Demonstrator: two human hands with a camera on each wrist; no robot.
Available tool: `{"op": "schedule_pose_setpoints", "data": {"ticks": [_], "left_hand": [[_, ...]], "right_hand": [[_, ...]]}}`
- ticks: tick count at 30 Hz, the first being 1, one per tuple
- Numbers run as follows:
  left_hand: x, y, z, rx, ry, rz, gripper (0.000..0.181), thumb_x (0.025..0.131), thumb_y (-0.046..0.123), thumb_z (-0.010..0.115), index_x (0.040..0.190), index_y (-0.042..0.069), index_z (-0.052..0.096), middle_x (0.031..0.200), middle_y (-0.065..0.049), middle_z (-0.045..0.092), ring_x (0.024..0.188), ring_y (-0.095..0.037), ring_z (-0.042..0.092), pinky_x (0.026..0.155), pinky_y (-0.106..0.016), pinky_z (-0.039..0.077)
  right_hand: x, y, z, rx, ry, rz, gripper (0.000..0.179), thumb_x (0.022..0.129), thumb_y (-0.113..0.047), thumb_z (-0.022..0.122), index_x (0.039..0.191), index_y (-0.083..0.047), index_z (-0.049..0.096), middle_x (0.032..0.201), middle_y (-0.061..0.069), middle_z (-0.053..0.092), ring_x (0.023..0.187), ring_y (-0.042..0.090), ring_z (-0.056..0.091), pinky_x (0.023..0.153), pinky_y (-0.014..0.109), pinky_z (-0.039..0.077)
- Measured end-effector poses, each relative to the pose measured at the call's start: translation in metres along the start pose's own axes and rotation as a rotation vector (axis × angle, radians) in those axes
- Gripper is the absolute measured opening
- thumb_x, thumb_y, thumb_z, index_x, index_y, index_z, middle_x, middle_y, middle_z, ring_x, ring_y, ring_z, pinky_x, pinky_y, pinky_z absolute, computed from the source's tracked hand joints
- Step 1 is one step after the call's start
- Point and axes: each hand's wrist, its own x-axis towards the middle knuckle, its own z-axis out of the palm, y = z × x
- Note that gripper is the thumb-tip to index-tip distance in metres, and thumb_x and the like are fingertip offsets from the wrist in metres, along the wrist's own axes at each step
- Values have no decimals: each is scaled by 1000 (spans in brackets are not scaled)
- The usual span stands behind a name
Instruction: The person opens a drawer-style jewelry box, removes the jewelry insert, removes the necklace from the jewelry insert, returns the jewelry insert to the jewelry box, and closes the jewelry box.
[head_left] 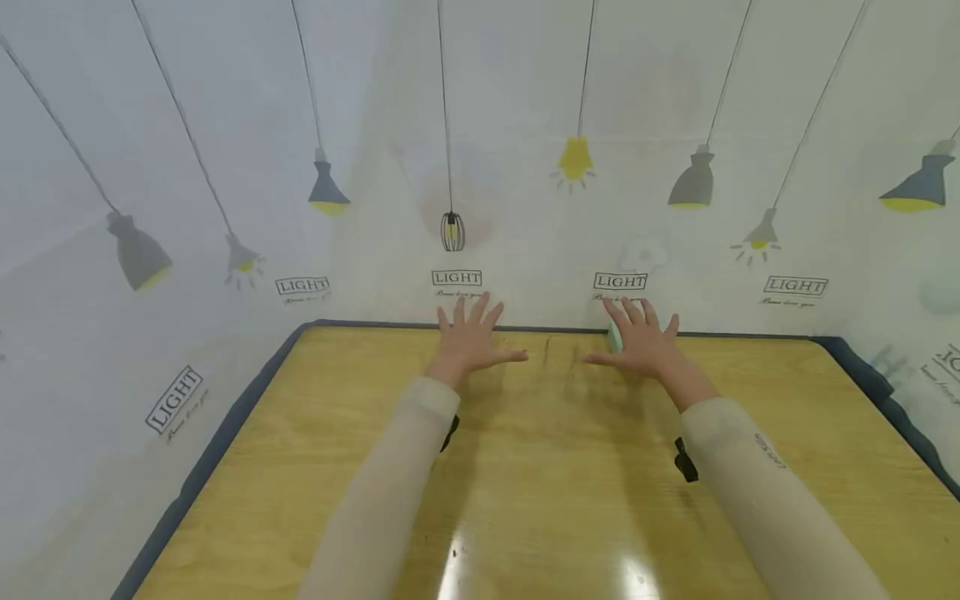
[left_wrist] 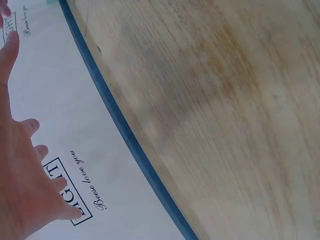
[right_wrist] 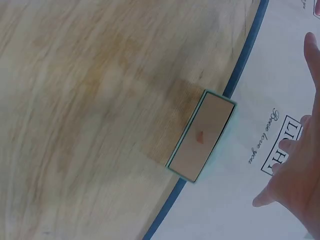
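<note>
Both hands reach forward over the far part of the wooden table [head_left: 480, 467], fingers spread and nothing held. My left hand [head_left: 470, 340] points at the wall with its thumb turned inward; the left wrist view shows the same hand [left_wrist: 27, 175] at the left edge. My right hand [head_left: 641, 340] mirrors it, thumb inward, and overlaps a pale green box [head_left: 615, 337] at the table's back edge. In the right wrist view this box [right_wrist: 202, 136] shows a green rim and a brownish flat face with a small reddish mark, apart from the right hand [right_wrist: 295, 170].
A white wall covering [head_left: 517, 200] printed with hanging lamps and LIGHT labels rises behind and beside the table. Dark blue edging [head_left: 360, 322] runs along the table's back and sides. Black pieces [head_left: 686, 461] hang under the sleeve cuffs.
</note>
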Motion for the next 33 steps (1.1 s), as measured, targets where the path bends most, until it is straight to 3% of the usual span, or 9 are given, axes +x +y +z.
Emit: {"op": "schedule_pose_setpoints", "data": {"ticks": [5, 14, 23, 33], "left_hand": [[-1, -5, -7, -16, -1, -7, 102, 81, 81, 53, 160, 27, 20, 170, -2, 3, 155, -43, 4, 119, -72, -2], [-3, -11, -3, -2, -17, 20, 101, 80, 84, 50, 160, 28, 21, 170, -2, 4, 155, -42, 5, 119, -71, -1], [-7, -13, -5, -4, -25, 37, 99, 81, 84, 49, 159, 28, 23, 170, -3, 8, 155, -41, 7, 121, -69, 3], [-9, -16, -5, -38, -50, 48, 97, 83, 81, 50, 159, 27, 24, 170, -2, 7, 155, -40, 6, 121, -68, -1]], "right_hand": [[-1, 10, -4, 18, -5, 2, 104, 87, -74, 54, 162, -18, 8, 166, 23, 9, 151, 51, 2, 108, 84, -1], [-9, 30, 8, 57, -7, 6, 104, 87, -76, 50, 161, -16, 10, 165, 24, 11, 151, 50, 5, 108, 84, 1], [-14, 42, 4, 51, -47, 27, 74, 104, -47, 43, 161, -12, 10, 165, 26, 8, 150, 51, 4, 111, 81, 5], [-17, 54, 11, 27, -9, -6, 53, 108, -23, 33, 157, -6, 21, 162, 29, 15, 147, 54, 14, 111, 78, 20]]}}
